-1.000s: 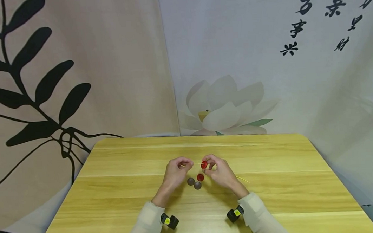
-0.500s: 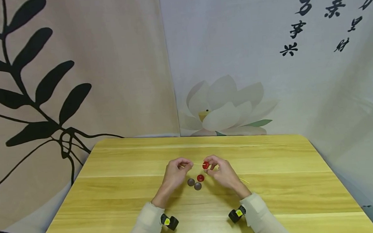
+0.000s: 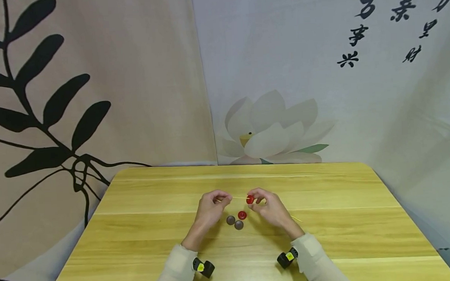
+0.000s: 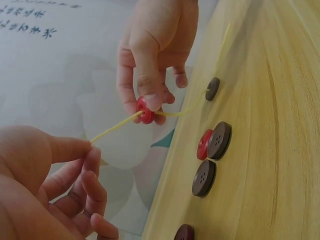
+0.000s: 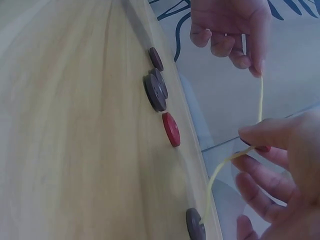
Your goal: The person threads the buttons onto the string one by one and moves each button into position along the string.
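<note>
My left hand (image 3: 213, 207) pinches the end of a thin yellow cord (image 4: 116, 128) between thumb and index finger. The cord passes through a hole in a red button (image 4: 145, 110), which my right hand (image 3: 268, 207) pinches by its edge, above the table. A short stretch of cord spans the gap between the hands. Past the right hand, the cord runs down through a dark brown button (image 5: 195, 224) at the tabletop. Just below the hands lie another red button (image 3: 242, 215) and two brown buttons (image 3: 231, 220). The right fingers partly cover the held button in the right wrist view.
A dark reddish-brown button (image 4: 184, 233) shows at the bottom of the left wrist view. The cord's tail (image 3: 296, 218) lies on the wooden table (image 3: 158, 246), right of the right wrist. Printed curtains (image 3: 160, 76) hang behind the table's far edge.
My right hand has shifted slightly right with the red button, and the visible cord between the hands has grown longer. The left hand stays nearly in place; the loose buttons have not moved.
</note>
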Demonstrator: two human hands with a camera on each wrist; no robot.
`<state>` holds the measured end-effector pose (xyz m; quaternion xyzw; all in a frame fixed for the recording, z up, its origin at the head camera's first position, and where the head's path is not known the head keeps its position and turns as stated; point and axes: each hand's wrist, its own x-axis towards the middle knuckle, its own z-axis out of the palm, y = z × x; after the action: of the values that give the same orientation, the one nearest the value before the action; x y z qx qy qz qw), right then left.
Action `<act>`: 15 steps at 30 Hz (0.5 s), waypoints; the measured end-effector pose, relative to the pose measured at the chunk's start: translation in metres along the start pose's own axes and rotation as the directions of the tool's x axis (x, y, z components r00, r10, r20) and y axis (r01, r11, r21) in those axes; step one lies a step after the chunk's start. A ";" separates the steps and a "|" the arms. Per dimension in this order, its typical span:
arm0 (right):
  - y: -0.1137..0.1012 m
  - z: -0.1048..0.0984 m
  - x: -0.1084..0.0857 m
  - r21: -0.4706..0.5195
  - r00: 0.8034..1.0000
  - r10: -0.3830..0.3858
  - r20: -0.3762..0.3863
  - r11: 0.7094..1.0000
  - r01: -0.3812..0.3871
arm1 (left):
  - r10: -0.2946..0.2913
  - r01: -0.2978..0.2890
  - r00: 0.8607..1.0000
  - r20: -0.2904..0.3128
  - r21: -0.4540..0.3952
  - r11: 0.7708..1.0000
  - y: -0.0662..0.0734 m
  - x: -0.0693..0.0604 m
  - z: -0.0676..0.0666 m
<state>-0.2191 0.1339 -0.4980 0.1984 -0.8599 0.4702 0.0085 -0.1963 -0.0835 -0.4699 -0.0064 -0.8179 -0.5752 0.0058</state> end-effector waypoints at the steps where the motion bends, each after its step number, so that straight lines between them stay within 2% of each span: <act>1: 0.001 0.000 0.000 -0.004 1.000 0.005 -0.003 1.000 -0.005 | -0.001 0.001 1.000 0.001 0.000 1.000 0.000 0.000 0.000; 15: 0.008 -0.003 0.000 -0.047 0.998 0.058 -0.019 0.997 -0.059 | 0.011 -0.011 1.000 0.010 0.004 1.000 0.003 0.001 -0.004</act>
<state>-0.2222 0.1402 -0.5031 0.1687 -0.8762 0.4513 0.0073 -0.1969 -0.0860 -0.4659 -0.0136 -0.8192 -0.5733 0.0047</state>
